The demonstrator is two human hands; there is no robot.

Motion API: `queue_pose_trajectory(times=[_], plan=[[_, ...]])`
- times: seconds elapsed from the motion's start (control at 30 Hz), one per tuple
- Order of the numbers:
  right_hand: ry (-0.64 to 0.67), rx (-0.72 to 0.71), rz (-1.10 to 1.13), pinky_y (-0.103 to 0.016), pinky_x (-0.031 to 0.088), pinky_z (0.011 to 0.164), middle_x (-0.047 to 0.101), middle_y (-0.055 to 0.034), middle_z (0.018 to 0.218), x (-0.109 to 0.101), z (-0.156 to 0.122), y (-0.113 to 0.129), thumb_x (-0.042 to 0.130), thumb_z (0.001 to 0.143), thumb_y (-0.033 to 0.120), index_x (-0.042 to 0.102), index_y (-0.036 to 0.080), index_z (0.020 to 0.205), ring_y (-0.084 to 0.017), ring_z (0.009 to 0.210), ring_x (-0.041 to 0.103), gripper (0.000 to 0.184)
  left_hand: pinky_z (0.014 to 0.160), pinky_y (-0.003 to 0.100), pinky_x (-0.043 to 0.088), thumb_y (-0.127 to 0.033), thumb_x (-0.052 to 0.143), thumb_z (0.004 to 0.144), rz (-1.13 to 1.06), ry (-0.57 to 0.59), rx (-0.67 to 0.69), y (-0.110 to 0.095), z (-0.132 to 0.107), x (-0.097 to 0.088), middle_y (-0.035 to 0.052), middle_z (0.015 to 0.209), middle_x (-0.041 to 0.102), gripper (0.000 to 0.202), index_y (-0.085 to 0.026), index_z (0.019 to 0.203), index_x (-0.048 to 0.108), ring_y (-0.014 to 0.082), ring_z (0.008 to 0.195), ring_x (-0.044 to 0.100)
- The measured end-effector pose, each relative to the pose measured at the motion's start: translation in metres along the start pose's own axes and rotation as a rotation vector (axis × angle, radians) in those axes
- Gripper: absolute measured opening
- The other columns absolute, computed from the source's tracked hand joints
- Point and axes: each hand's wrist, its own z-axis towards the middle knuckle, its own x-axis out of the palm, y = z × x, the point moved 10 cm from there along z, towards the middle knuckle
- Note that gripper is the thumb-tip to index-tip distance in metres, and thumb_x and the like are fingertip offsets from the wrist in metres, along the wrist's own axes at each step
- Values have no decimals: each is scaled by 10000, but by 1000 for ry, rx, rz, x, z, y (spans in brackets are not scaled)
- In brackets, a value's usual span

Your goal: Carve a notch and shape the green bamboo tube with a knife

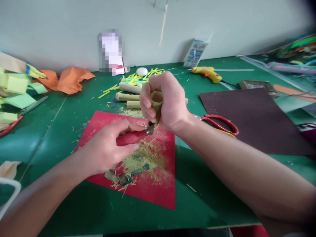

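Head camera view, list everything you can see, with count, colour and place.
red sheet: one, red, table centre
shavings: pile, tan, on red sheet
bamboo tubes: three, pale, behind sheet
scissors: one, red-handled, right of sheet
dark sheet: one, maroon, right
glue gun: one, yellow, rear
orange paper: crumpled, rear left
knife: one, red-handled, in left hand
bamboo piece: one, greenish, in right hand
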Motion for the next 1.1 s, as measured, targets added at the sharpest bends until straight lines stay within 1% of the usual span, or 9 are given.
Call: queue_pose_trajectory(times=[0.07,0.23,0.37,0.5,0.57,0.73,0.87,1.0,1.1], plan=[[-5,-42,30,-282,303,412,384,13,414,0,-1,3,368,890,430,447,236,517,-129,379,335,428,1131,420,437,-269,658,819,16,-14,7,-1,-2,2,27,1300,643,315,-251,1133,637,233,1253,579],[-78,-20,32,-289,319,423,383,10,419,-5,-3,0,387,892,443,459,237,525,-139,396,341,427,1060,434,492,-306,595,863,110,-59,-28,-2,-11,7,48,1275,644,334,-256,1193,585,242,1195,609],[-137,20,-31,-303,371,447,395,-3,418,-8,-5,-3,406,880,478,442,247,533,-157,424,363,418,959,449,537,-323,538,896,326,-104,5,-13,-19,12,52,1226,671,375,-276,1267,524,260,1135,641],[-179,-9,-53,-311,386,460,399,-1,419,-13,-5,0,419,876,485,437,249,541,-162,428,369,410,759,450,577,-323,491,900,591,-124,35,-23,-24,16,74,1132,712,393,-260,1288,513,299,933,711],[-186,-27,-48,-311,382,461,397,2,424,-15,-4,0,427,876,490,436,247,540,-161,428,380,414,710,449,575,-317,469,901,679,-123,39,-26,-23,16,78,1132,715,388,-263,1281,520,313,890,718],[-164,-45,-59,-324,390,469,390,-4,418,-13,-2,0,456,859,520,433,253,528,-168,432,371,425,780,487,571,-354,490,881,664,-61,59,-28,-18,11,67,1257,671,412,-290,1287,519,347,1001,692],[-151,-10,-101,-334,413,484,393,-15,417,-10,-3,-2,472,835,562,434,264,522,-184,457,385,433,848,497,558,-352,498,884,619,-40,47,-26,-16,6,39,1309,641,436,-328,1320,497,339,1079,661],[-163,5,-95,-333,413,482,395,-16,421,-13,-3,-3,476,825,566,430,265,529,-189,465,394,425,846,471,558,-371,533,866,597,-41,21,-25,-17,2,42,1286,652,428,-338,1292,541,328,1034,672],[-162,-4,-76,-336,408,479,396,-17,419,-13,-2,-3,477,827,546,437,264,537,-191,466,395,407,846,482,558,-388,535,861,588,-42,6,-23,-18,0,42,1277,654,443,-355,1303,535,333,1024,672]])
